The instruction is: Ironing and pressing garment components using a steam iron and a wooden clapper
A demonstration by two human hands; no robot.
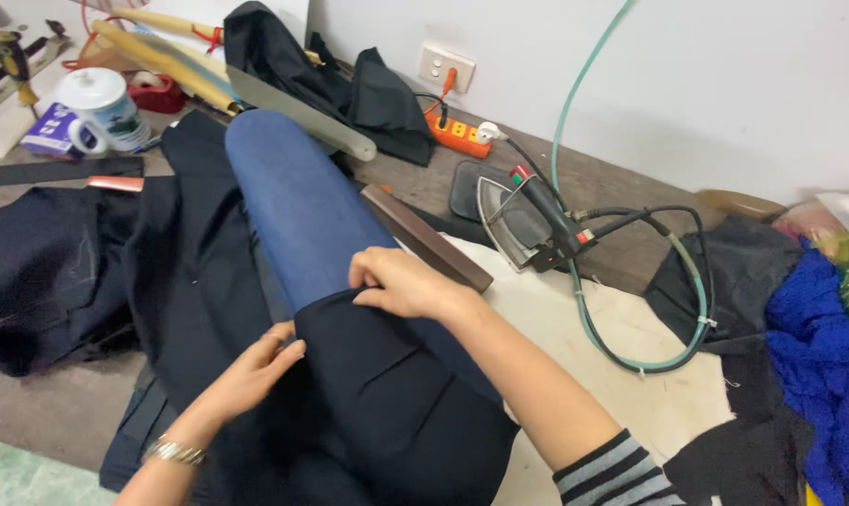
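Fitting step: dark garment (387, 403) drawn over the blue padded pressing arm (288, 201). Right hand (401, 281) pinches its upper edge; left hand (256, 370) lies open, flat on its side. Next move, judged: smoothing cloth before the iron (527, 225), standing just beside

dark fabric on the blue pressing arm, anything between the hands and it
Nothing visible. Both the left hand and the right hand rest directly on the dark fabric at its edge over the blue padded arm. The iron sits apart.
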